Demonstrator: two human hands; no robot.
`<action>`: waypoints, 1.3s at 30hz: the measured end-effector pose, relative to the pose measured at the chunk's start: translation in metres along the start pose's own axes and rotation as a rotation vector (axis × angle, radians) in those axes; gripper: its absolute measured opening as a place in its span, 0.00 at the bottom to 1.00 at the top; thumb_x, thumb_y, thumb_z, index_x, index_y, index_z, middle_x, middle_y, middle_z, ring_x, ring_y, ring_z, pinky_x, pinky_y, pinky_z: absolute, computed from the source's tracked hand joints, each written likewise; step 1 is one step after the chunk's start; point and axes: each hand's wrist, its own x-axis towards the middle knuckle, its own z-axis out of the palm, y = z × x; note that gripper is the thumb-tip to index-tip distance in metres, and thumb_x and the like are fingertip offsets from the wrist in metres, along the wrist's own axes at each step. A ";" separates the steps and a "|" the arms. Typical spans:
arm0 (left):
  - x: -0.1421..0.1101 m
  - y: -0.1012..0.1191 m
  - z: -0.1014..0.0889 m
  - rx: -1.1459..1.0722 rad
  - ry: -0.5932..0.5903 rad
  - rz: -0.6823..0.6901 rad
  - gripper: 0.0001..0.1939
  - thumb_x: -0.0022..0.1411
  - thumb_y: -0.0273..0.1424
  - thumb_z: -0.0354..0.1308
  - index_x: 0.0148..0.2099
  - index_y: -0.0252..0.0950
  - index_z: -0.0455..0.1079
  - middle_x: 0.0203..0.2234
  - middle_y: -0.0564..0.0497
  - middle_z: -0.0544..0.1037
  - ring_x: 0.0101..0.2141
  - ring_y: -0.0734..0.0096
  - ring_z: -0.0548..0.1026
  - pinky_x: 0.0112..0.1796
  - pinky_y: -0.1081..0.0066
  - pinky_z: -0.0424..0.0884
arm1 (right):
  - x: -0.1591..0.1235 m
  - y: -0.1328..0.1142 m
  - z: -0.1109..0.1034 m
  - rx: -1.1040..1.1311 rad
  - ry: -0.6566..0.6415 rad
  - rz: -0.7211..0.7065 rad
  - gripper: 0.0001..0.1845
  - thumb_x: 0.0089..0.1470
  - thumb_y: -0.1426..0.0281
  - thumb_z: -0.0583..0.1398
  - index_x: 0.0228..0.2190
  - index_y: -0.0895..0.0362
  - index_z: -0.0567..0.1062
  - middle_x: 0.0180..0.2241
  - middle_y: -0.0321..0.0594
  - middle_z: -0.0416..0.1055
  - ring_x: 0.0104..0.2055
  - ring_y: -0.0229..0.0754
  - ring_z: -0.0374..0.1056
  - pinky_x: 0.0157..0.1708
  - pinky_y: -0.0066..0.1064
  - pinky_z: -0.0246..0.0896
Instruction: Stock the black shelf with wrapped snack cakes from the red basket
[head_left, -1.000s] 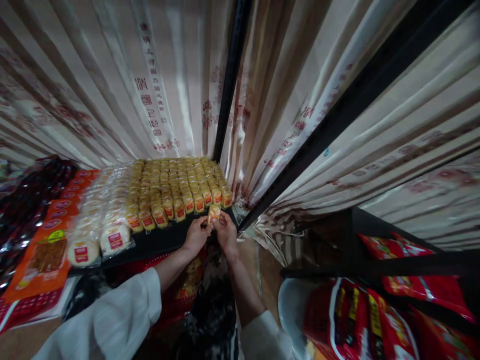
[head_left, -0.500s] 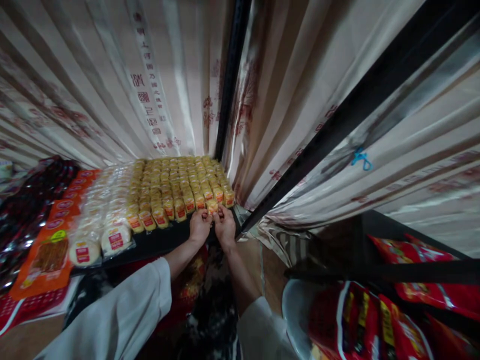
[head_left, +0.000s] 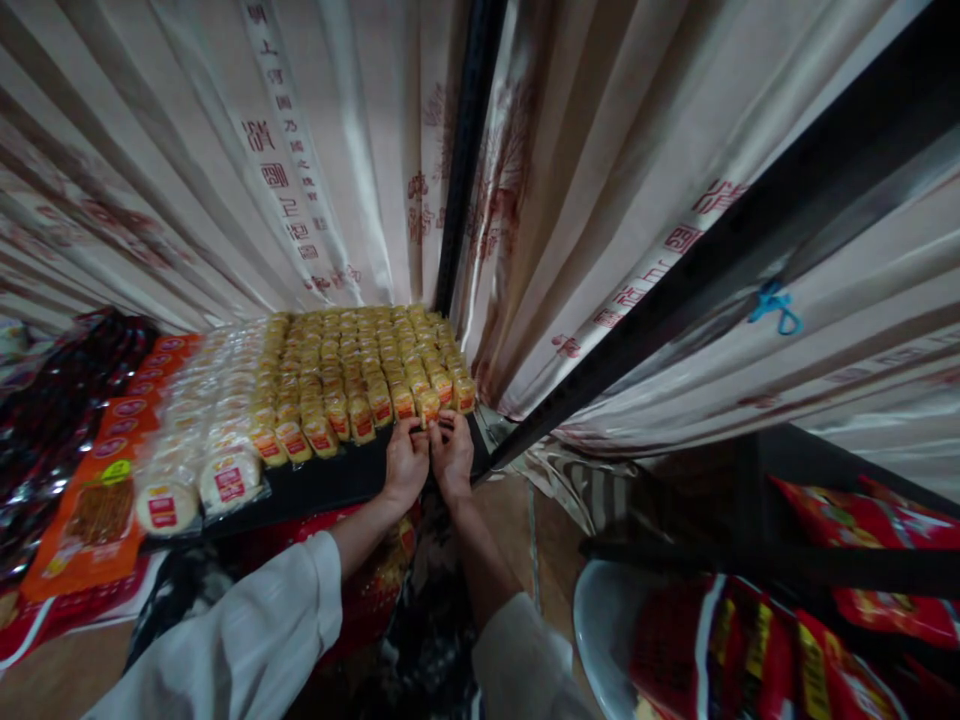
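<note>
Both my hands meet at the front edge of a dark shelf (head_left: 322, 487), around one small yellow wrapped cake (head_left: 428, 404). My left hand (head_left: 407, 458) has its fingers closed at the cake's lower left side. On the other side, my right hand (head_left: 452, 455) pinches it with thumb and fingers. The fingers partly hide the cake's lower end. Behind it stand tight rows of the same yellow wrapped cakes (head_left: 352, 360), with red labels on the front ones. Left of these lie rows of round white cakes (head_left: 231, 480) in clear wrappers.
Orange packets (head_left: 101, 520) and dark shiny packets (head_left: 45, 430) line the shelf's left end. A black post (head_left: 459, 160) and a slanted black bar (head_left: 622, 330) stand before printed curtains (head_left: 360, 130). Lower right are a pale tub (head_left: 600, 620) and red bags (head_left: 757, 640).
The view has shifted slightly, so the curtain and right-hand bags appear farther right. My hands remain at the same cake, its top showing a little more above the fingers.
</note>
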 end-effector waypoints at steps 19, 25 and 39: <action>-0.003 -0.007 -0.002 0.067 -0.098 0.078 0.16 0.62 0.28 0.44 0.49 0.34 0.66 0.47 0.44 0.70 0.50 0.66 0.68 0.54 0.61 0.62 | -0.002 -0.003 -0.002 -0.123 -0.025 -0.216 0.16 0.57 0.72 0.49 0.40 0.58 0.74 0.39 0.45 0.72 0.44 0.40 0.66 0.46 0.34 0.63; -0.007 -0.011 -0.001 0.034 -0.101 0.097 0.18 0.64 0.31 0.42 0.52 0.34 0.65 0.49 0.43 0.69 0.51 0.67 0.67 0.55 0.62 0.61 | -0.001 -0.004 -0.002 -0.126 -0.033 -0.189 0.16 0.57 0.72 0.49 0.40 0.55 0.75 0.40 0.43 0.73 0.44 0.39 0.67 0.46 0.33 0.64; -0.008 -0.012 0.002 0.058 -0.082 0.148 0.20 0.65 0.31 0.40 0.53 0.29 0.64 0.48 0.39 0.69 0.51 0.65 0.67 0.54 0.62 0.62 | -0.002 0.001 0.000 -0.148 -0.066 -0.206 0.16 0.57 0.70 0.49 0.41 0.56 0.74 0.41 0.44 0.72 0.46 0.40 0.66 0.47 0.35 0.63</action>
